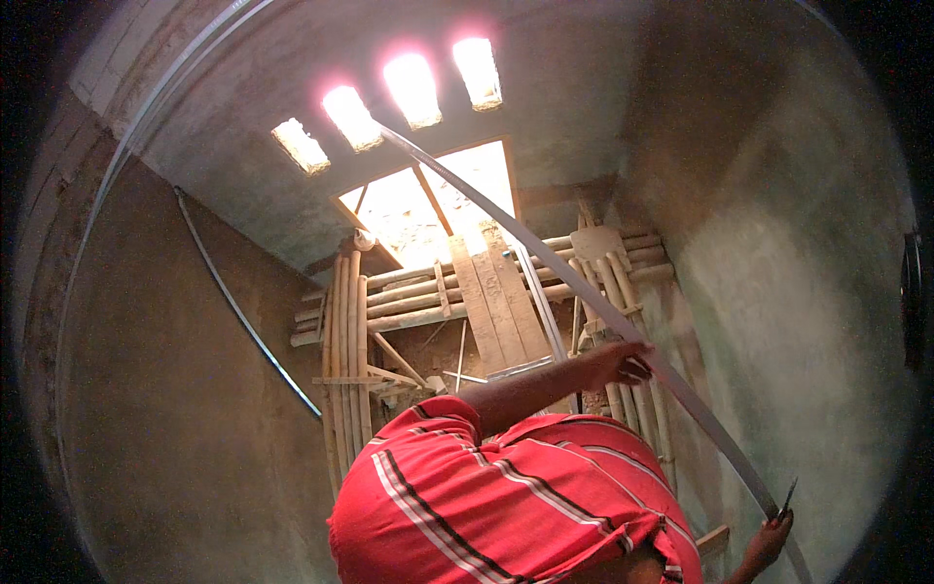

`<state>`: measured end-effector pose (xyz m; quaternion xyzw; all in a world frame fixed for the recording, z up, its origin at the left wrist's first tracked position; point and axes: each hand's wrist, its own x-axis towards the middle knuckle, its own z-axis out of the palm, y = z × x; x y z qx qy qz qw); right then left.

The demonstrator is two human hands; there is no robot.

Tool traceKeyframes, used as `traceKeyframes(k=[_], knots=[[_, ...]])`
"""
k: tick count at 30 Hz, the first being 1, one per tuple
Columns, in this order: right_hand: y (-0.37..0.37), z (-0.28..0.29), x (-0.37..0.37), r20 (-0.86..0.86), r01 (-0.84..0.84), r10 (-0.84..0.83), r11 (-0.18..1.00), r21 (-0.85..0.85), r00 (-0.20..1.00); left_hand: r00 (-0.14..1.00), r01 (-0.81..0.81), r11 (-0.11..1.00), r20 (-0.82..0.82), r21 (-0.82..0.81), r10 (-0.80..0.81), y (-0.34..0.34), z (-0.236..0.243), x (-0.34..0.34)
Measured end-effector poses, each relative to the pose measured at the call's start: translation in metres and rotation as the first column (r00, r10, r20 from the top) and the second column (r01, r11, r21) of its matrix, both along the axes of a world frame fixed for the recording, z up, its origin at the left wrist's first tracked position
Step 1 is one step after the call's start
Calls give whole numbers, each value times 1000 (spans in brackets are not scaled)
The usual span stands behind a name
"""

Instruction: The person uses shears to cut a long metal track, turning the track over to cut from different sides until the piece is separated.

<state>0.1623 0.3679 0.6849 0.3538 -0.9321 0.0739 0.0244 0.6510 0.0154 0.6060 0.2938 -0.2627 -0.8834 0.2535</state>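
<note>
A long, flat grey metal strip (715, 423) slants from the window wall down to the lower right. My left arm reaches across to the right. My left hand (623, 364) is closed at the strip's edge, its fingers curled around or against it. At the lower right, my right hand (773, 535) is closed beside the strip, holding a thin, dark pointed tool (789, 494). The tool's exact kind is too small to make out. My red striped shirt (516, 496) fills the lower middle and hides part of my right arm.
Bamboo poles (413, 304) form a scaffold beneath a bright window opening (404, 209). Wooden planks (496, 307) lean there, beside pale metal channels (538, 292). A plastered wall (778, 321) rises at the right. A thin pale strip (248, 305) runs along the left wall.
</note>
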Motion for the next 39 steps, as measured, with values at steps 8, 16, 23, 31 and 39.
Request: traceKeyframes(k=[8, 16, 23, 31, 39], knots=[[-9, 13, 19, 123, 67, -71, 997, 36, 990, 891, -451, 892, 42, -13, 451, -71, -34, 98], [-102, 35, 125, 66, -132, 142, 982, -136, 988, 670, -730, 677, -287, -90, 684, -109, -91, 174], [-208, 48, 217, 90, -448, 491, 844, -295, 866, 845, -533, 840, 0, 98, 535, -72, -27, 86], [-273, 37, 280, 13, -583, 609, 765, -274, 793, 989, -52, 996, -135, 72, 61, -29, 28, -39], [-210, 50, 262, 23, -274, 572, 428, -861, 820, 863, -34, 457, 205, -889, 462, -100, 14, 30]])
